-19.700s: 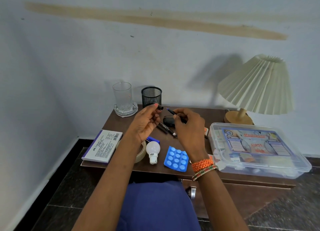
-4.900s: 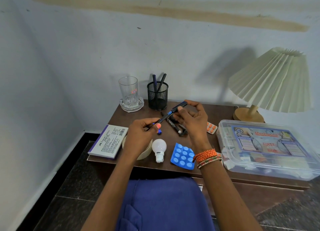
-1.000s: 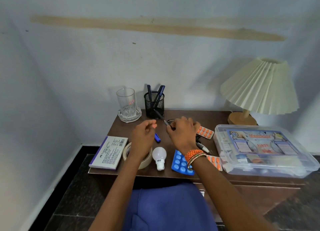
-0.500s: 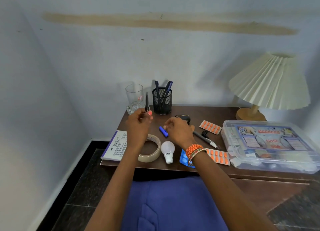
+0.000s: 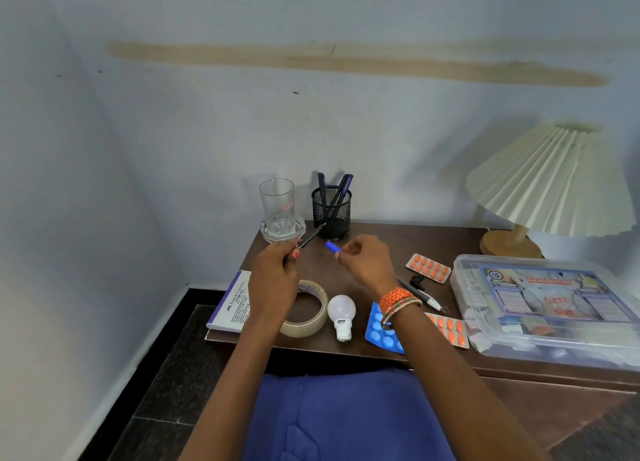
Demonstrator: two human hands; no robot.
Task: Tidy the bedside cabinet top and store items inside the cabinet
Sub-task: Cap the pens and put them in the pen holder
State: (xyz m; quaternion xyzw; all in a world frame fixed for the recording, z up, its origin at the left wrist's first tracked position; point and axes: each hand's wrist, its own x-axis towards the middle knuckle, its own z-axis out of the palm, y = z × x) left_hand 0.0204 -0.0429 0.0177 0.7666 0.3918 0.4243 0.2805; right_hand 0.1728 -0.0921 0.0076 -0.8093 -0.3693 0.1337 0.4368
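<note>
The bedside cabinet top [image 5: 408, 246], our bench here, is crowded, and we work from its biggest things down. Well to the right of our right hand [image 5: 363, 260] stand the lamp [image 5: 550, 180] and the clear first-aid box [image 5: 543, 308]. Beneath our left hand [image 5: 277, 270] lie the notepad [image 5: 232, 301] and the tape roll [image 5: 308, 308]; just beyond that hand are the glass [image 5: 278, 206] and the mesh pen holder [image 5: 331, 211]. Near our right wrist sit the bulb [image 5: 341, 313], the blue pill strip [image 5: 381, 332], two orange pill strips [image 5: 428, 267] and a loose pen [image 5: 420, 292].

Our left hand is curled round a dark pen [image 5: 311, 236], its tip aimed toward the holder. Our right hand pinches a small blue cap [image 5: 333, 246] between thumb and fingertips, just apart from that tip.

We judge capping comes next. The cap is small and lightly held, so a misaligned push could drop it among the clutter, and the bulb could roll if our wrist brushes it.
</note>
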